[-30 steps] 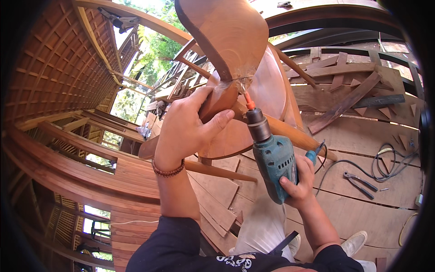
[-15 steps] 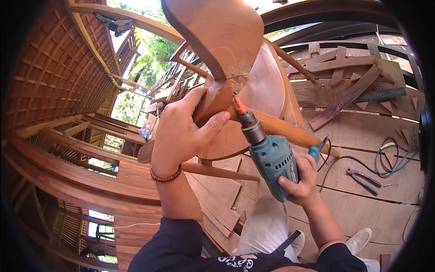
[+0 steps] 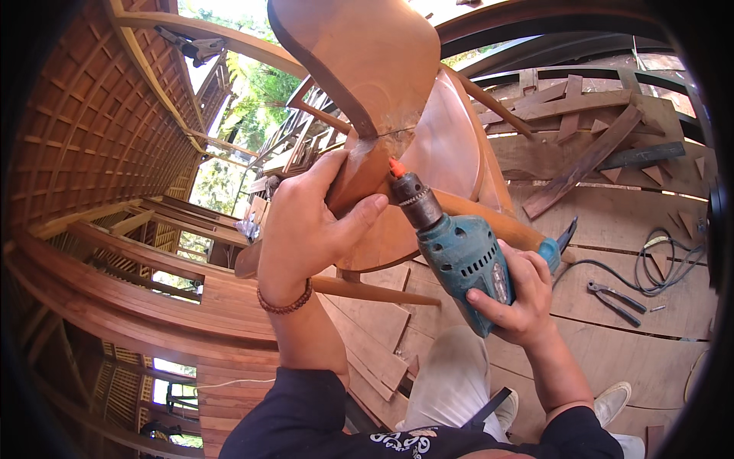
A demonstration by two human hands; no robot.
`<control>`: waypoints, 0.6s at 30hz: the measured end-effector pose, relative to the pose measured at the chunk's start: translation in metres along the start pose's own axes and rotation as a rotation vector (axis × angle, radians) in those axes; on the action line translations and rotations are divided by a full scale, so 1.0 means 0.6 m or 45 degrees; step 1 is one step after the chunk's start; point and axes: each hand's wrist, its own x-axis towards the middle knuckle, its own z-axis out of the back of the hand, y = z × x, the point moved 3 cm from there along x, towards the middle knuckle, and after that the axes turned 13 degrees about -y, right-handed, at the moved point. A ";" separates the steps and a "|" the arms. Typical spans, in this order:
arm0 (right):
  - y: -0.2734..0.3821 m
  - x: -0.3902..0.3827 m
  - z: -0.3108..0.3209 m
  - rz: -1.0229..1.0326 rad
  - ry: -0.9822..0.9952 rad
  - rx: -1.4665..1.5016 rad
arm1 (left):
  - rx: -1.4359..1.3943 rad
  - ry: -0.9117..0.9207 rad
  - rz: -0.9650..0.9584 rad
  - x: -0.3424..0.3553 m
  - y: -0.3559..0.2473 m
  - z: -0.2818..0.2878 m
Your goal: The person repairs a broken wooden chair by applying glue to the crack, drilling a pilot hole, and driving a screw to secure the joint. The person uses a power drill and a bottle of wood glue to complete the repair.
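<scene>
My left hand [image 3: 306, 218] grips the narrow neck [image 3: 365, 174] of a curved wooden chair, thumb on the near side and fingers around the far side. A broad, smooth backrest [image 3: 367, 65] rises above the neck, with a rough, cracked-looking line where the two meet. In my right hand [image 3: 524, 302] is a teal corded power drill [image 3: 462, 256], tilted up to the left. Its dark chuck [image 3: 417, 200] holds a short orange-red piece [image 3: 396, 167] whose tip is at the neck's right edge, just below that line. Whether the tip enters the wood cannot be made out.
Offcuts [image 3: 585, 161] and planks lie on the boards at the right. Pincers [image 3: 615, 304] rest near a coiled dark cable [image 3: 661, 264]. Chair rails [image 3: 382, 291] cross below my hands. A slatted wooden structure [image 3: 145, 298] stands at left.
The drill's chuck has moved up and left, nearer the chair's neck, and less of the orange-red piece shows. My right hand follows slightly; the left keeps its grip.
</scene>
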 end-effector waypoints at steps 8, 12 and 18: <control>-0.012 -0.003 0.002 0.032 -0.003 0.021 | 0.046 0.008 0.015 0.000 -0.003 0.000; -0.012 0.003 0.002 0.042 -0.002 0.023 | 0.049 0.002 0.014 0.001 -0.002 0.001; -0.008 -0.001 0.003 0.067 0.009 -0.025 | 0.042 -0.014 -0.017 0.000 -0.007 -0.001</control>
